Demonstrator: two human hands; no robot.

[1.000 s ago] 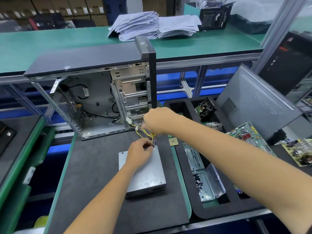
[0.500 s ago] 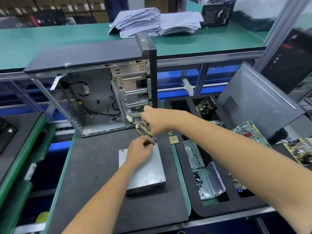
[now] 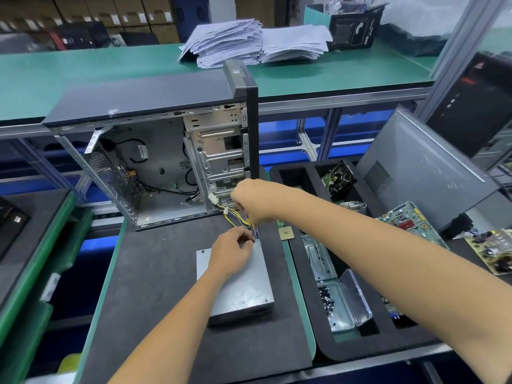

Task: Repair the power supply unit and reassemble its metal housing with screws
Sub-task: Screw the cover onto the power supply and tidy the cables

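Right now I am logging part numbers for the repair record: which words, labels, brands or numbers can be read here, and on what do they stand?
None can be read for certain.
Black box on the green bench: white print, too blurred.
White tag on a cable inside the computer case: too small.
Cartons behind: white labels, blurred.
Green circuit board: markings too small.
Power supply unit: no label showing.

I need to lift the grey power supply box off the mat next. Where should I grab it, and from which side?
Judging by its pose, grip the power supply box across its two long side walls, coming down from above at the near end. It lies flat on the black mat, and both sides look clear there. The far end is crowded: the left hand rests on it, and the wire bundle, held by the right hand, leaves there.
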